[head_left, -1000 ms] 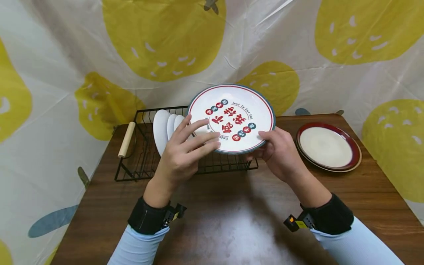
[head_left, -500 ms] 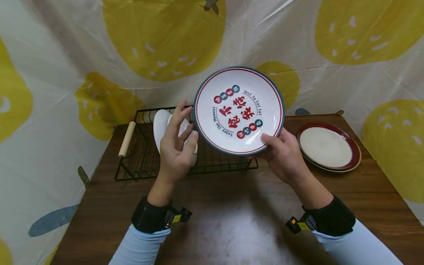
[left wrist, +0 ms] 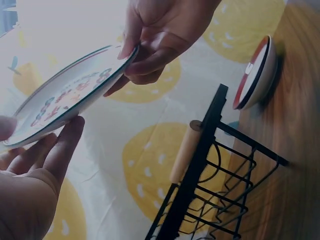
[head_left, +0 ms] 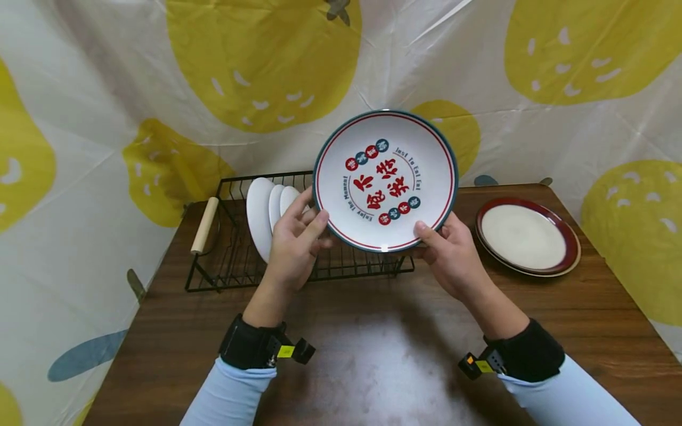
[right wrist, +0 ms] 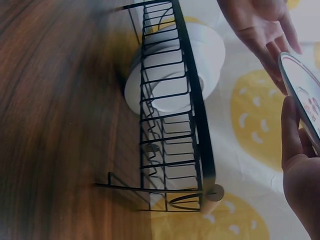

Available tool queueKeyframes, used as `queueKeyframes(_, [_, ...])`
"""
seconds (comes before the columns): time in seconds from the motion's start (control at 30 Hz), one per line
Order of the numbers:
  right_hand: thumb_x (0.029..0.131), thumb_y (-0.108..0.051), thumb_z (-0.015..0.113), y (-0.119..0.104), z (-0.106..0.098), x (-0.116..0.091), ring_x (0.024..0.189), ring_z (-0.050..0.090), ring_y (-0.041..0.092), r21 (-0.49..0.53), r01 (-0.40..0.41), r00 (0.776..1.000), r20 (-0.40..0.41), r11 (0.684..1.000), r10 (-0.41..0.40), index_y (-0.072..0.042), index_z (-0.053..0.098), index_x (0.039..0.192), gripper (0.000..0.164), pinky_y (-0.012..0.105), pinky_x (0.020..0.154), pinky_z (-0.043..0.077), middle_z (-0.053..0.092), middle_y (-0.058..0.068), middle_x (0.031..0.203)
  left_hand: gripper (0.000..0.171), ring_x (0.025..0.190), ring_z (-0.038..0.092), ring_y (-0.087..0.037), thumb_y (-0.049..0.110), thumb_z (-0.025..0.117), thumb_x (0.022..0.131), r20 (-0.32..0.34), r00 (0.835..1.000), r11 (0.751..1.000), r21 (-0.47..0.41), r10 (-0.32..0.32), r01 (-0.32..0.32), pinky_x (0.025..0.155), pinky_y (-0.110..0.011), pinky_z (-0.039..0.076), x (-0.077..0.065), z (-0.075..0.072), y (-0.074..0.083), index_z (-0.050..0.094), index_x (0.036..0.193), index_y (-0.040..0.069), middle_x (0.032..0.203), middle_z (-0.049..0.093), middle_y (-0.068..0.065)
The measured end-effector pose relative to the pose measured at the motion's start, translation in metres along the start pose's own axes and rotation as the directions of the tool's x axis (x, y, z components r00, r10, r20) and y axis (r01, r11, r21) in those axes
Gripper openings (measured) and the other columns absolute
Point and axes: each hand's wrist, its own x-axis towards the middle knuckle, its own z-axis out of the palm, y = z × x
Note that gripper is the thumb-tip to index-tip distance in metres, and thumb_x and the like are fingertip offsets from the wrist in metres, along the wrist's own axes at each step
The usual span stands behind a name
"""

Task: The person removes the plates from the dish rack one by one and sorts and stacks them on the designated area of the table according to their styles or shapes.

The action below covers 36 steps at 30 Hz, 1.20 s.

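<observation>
A round white plate (head_left: 383, 127) with red characters and a blue-green edge is held up over the dish rack, its printed face turned toward the head camera. My right hand (head_left: 453, 257) pinches its lower right rim, thumb on the face and fingers behind. At the lower left rim is my left hand (head_left: 294, 245); in the left wrist view its thumb lies over the edge and its fingers (left wrist: 65, 145) go underneath. Below, the black wire dish rack (head_left: 351, 271) has several white plates (head_left: 258, 216) standing at its left end, partly hidden by my left hand.
Red-rimmed cream plates (head_left: 524, 234) lie stacked on the right of the wooden table (head_left: 367, 355). The rack has a wooden handle (head_left: 205, 225) on its left end. Behind the table hangs a white cloth (head_left: 394, 53) with yellow fruit shapes.
The plate has tipped up to face the head camera more fully. My left hand came off its face, moved left, then took its lower left rim. The right hand keeps its grip.
</observation>
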Motion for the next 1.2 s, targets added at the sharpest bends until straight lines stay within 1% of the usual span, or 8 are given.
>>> queueKeyframes(0.03, [0.113,-0.009,0.047,0.001,-0.001,0.0,0.112,0.076,0.011,-0.006,0.0,1.0,0.0,1.0,0.0,-0.009,0.036,0.156,0.044,0.031,0.09,0.067,0.07,-0.005,0.135,0.051,0.091,0.07,-0.006,0.001,0.048,0.11,0.003,1.0,1.0,0.008,0.003,-0.003,0.067,-0.017,0.061,0.0,0.0,-0.002,0.041,0.16,0.004,0.12,0.075,0.004])
queueKeyframes(0.17, [0.113,-0.01,0.048,0.006,-0.004,0.0,0.112,0.076,0.012,-0.036,-0.014,1.0,-0.004,0.999,0.014,-0.009,0.033,0.161,0.05,0.034,0.088,0.067,0.066,-0.003,0.139,0.051,0.088,0.073,-0.006,-0.002,0.05,0.109,-0.001,1.0,0.999,0.036,0.01,-0.01,0.069,-0.018,0.062,0.0,-0.001,-0.007,0.042,0.159,0.003,0.114,0.078,0.006])
queueKeyframes(0.37, [0.113,-0.011,0.048,0.012,-0.008,0.0,0.112,0.076,0.013,-0.053,-0.049,0.999,-0.019,0.997,0.048,-0.007,0.029,0.164,0.054,0.038,0.087,0.068,0.064,-0.001,0.141,0.052,0.085,0.074,-0.007,-0.004,0.052,0.107,-0.024,1.0,0.998,0.068,-0.01,0.012,0.068,-0.019,0.062,-0.001,-0.001,-0.011,0.044,0.158,0.002,0.109,0.08,0.007])
queueKeyframes(0.5, [0.113,-0.012,0.048,0.014,-0.01,0.0,0.112,0.077,0.014,-0.053,-0.07,0.997,-0.023,0.996,0.069,-0.008,0.028,0.164,0.055,0.04,0.089,0.067,0.063,0.0,0.141,0.05,0.09,0.077,-0.009,-0.003,0.052,0.107,-0.021,1.0,0.998,0.067,-0.019,0.021,0.075,-0.024,0.066,-0.002,-0.002,-0.013,0.045,0.157,0.003,0.112,0.08,0.006])
queueKeyframes(0.6, [0.113,-0.013,0.048,0.014,-0.01,0.001,0.111,0.077,0.014,-0.058,-0.081,0.996,-0.027,0.995,0.079,-0.007,0.029,0.164,0.054,0.04,0.089,0.067,0.063,0.0,0.141,0.05,0.092,0.078,-0.01,-0.003,0.052,0.107,-0.02,1.0,0.998,0.067,-0.02,0.021,0.077,-0.026,0.067,-0.002,-0.002,-0.014,0.045,0.156,0.003,0.113,0.079,0.005])
queueKeyframes(0.77, [0.113,-0.012,0.051,0.015,-0.012,0.0,0.109,0.078,0.014,-0.085,-0.072,0.997,-0.043,0.994,0.068,-0.004,0.033,0.162,0.053,0.04,0.087,0.067,0.067,-0.001,0.137,0.053,0.09,0.077,-0.01,-0.005,0.053,0.106,-0.026,0.999,0.997,0.076,-0.025,0.027,0.074,-0.024,0.067,-0.001,-0.003,-0.016,0.043,0.158,0.002,0.112,0.079,0.007])
queueKeyframes(0.93, [0.111,-0.012,0.055,0.015,-0.013,-0.001,0.107,0.078,0.013,-0.102,-0.054,0.997,-0.067,0.993,0.047,0.001,0.037,0.159,0.052,0.039,0.084,0.068,0.069,-0.002,0.133,0.052,0.085,0.076,-0.008,-0.006,0.054,0.106,-0.026,0.999,0.996,0.08,-0.037,0.039,0.07,-0.021,0.064,-0.001,-0.004,-0.016,0.044,0.156,0.002,0.109,0.08,0.007])
queueKeyframes(1.2, [0.111,-0.013,0.056,0.011,-0.014,-0.002,0.106,0.078,0.012,-0.111,-0.072,0.994,-0.088,0.991,0.062,0.001,0.037,0.159,0.053,0.038,0.083,0.068,0.069,-0.001,0.133,0.052,0.086,0.077,-0.009,-0.005,0.054,0.106,-0.026,0.999,0.996,0.08,-0.039,0.041,0.071,-0.023,0.065,-0.001,-0.004,-0.016,0.044,0.157,0.002,0.109,0.08,0.006])
